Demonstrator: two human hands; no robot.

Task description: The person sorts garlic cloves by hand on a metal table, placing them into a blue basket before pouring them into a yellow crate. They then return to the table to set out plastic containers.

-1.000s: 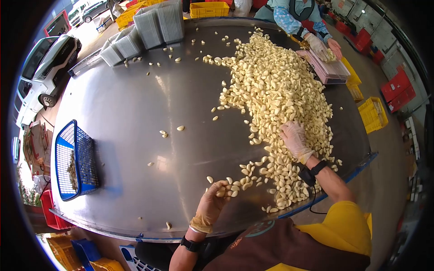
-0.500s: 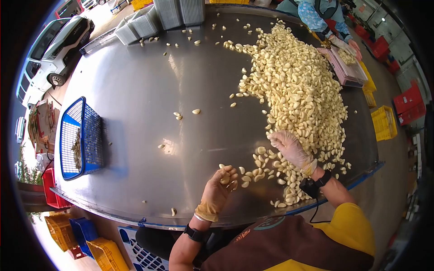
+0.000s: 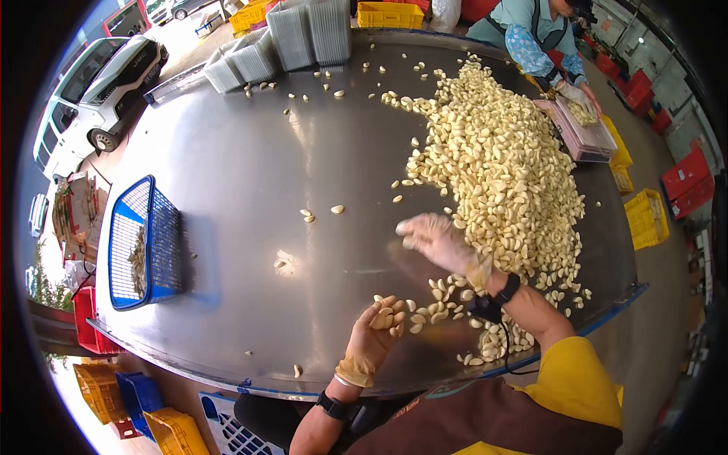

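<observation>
My left hand (image 3: 373, 340), in a thin glove, is turned palm up near the table's front edge. Its fingers curl round several peeled garlic cloves (image 3: 384, 318). My right hand (image 3: 438, 241), also gloved, is over the table just left of the large garlic heap (image 3: 508, 167). Its fingers stretch leftward, slightly blurred, and I see no clove clearly in them. Between my hands, loose garlic cloves (image 3: 438, 307) lie scattered on the metal tabletop (image 3: 250, 227).
A blue basket (image 3: 163, 254) with scraps inside stands on the left. Stacked clear plastic trays (image 3: 311, 34) are at the back. Across the heap, a co-worker (image 3: 531, 45) handles garlic at a pink scale-like device (image 3: 584, 136). Yellow crates (image 3: 646, 220) stand beyond the right edge.
My right hand has moved left, off the heap's edge and over bare metal. My left hand stays near the front edge, its cloves now more exposed. The view has shifted slightly.
</observation>
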